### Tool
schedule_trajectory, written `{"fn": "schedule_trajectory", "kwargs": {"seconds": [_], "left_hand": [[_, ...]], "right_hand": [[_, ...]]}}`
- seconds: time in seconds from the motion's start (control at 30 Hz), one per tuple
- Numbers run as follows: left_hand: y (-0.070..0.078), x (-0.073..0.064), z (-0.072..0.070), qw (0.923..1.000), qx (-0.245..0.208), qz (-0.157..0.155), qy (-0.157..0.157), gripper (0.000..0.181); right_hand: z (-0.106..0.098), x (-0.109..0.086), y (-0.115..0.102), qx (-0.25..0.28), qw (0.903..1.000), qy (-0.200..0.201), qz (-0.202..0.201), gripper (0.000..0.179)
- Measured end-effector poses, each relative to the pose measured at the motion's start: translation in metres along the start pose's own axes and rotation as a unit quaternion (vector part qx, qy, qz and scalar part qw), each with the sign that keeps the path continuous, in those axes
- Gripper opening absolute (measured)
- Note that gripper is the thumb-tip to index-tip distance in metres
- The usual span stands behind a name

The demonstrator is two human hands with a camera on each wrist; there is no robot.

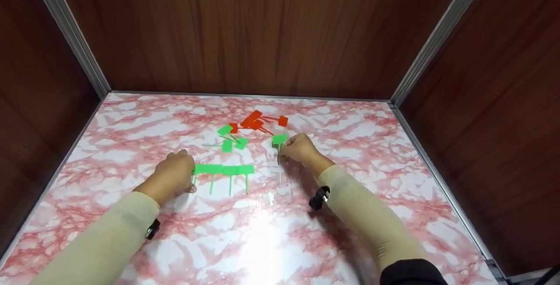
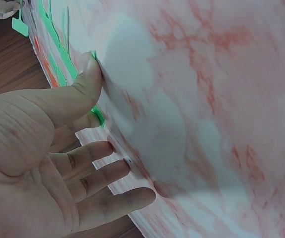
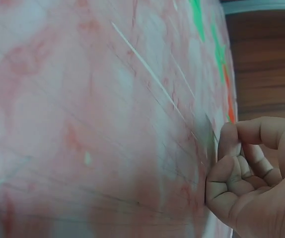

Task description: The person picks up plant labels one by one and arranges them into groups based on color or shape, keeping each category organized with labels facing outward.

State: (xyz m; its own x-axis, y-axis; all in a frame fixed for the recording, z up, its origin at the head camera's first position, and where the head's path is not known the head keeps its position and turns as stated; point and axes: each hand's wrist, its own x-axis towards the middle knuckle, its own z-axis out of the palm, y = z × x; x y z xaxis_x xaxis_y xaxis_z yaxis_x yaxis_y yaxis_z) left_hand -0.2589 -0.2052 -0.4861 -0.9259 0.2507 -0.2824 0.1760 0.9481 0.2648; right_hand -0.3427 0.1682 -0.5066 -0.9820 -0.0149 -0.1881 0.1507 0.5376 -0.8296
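Note:
My left hand [image 1: 171,175] is at the left end of a row of several green tags [image 1: 238,170], flat labels with thin stems pointing toward me. Its thumb and forefinger pinch the row's leftmost green tag [image 2: 100,116], and its other fingers stretch out straight. To the right of the row, my right hand [image 1: 299,148] pinches the stem of another green tag [image 1: 279,139]. The left wrist view shows that tag's label [image 2: 19,26] away from the fingertips. In the right wrist view the curled fingers [image 3: 221,178] hide most of it.
Behind the row lie three loose green tags [image 1: 227,146]. Several red tags [image 1: 251,121] are heaped farther back, their stems crossing. The marbled red-and-white tabletop [image 1: 350,118] is bounded by brown wood-grain panels [image 1: 245,35] at the back and sides. Bright glare falls on its front middle.

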Motion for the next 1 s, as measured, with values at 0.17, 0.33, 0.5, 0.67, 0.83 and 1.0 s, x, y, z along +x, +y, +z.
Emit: {"fn": "schedule_trajectory", "kwargs": {"seconds": [0.17,0.33,0.5,0.67,0.83,1.0], "left_hand": [[0.000,0.001,0.000,1.0000,0.000,0.002,0.001,0.040],[-0.001,0.001,0.000,1.0000,-0.001,0.002,0.003,0.046],[-0.001,0.001,0.000,0.9999,-0.009,-0.002,-0.008,0.054],[-0.002,0.002,0.002,1.0000,0.004,0.002,0.000,0.048],[-0.003,0.002,0.003,0.9999,0.009,0.007,0.007,0.044],[-0.001,0.001,0.001,0.9999,0.008,0.004,0.008,0.042]], "right_hand": [[0.001,-0.008,-0.001,0.022,0.9995,-0.020,0.010,0.024],[0.002,-0.014,-0.002,0.033,0.9988,-0.034,0.011,0.016],[0.006,-0.021,-0.001,0.047,0.9974,-0.054,0.011,0.018],[0.012,-0.030,0.000,0.049,0.9960,-0.073,0.018,0.017],[0.018,-0.038,-0.002,0.047,0.9947,-0.091,0.010,0.008],[0.025,-0.048,-0.004,0.056,0.9930,-0.103,0.001,0.009]]}}
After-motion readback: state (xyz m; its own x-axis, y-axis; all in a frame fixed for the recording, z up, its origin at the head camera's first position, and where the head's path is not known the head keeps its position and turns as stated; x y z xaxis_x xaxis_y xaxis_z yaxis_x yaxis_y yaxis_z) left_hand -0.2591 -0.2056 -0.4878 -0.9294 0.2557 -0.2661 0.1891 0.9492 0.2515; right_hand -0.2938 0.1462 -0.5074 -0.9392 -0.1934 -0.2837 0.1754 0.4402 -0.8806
